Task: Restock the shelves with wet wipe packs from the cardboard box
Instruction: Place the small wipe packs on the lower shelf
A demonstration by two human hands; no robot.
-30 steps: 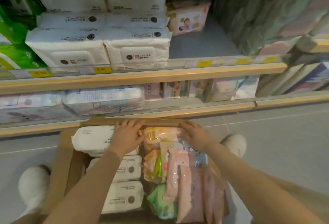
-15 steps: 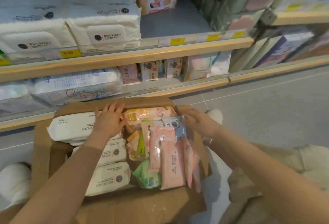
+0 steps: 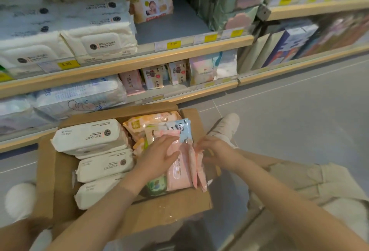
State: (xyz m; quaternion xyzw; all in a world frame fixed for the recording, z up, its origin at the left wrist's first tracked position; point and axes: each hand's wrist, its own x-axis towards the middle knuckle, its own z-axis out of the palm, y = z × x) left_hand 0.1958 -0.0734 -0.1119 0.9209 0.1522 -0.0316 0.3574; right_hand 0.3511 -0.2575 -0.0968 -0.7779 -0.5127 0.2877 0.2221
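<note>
Left hand (image 3: 157, 156) is reaching into the cardboard box (image 3: 48, 171), fingers straight and spread, lying flat on the pink wipe packs (image 3: 179, 173) at the box's right side. Right hand (image 3: 214, 151) is pinching the rightmost pink packs' top edge — fingers curled. Yellow shelf tag (image 3: 68, 64) is reading 9.90; white packs (image 3: 89, 137) are showing small print, too blurred to read.

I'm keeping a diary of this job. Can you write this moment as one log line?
step: picking pink packs | left hand: on them | right hand: gripping their edge | cardboard box: still full
</note>
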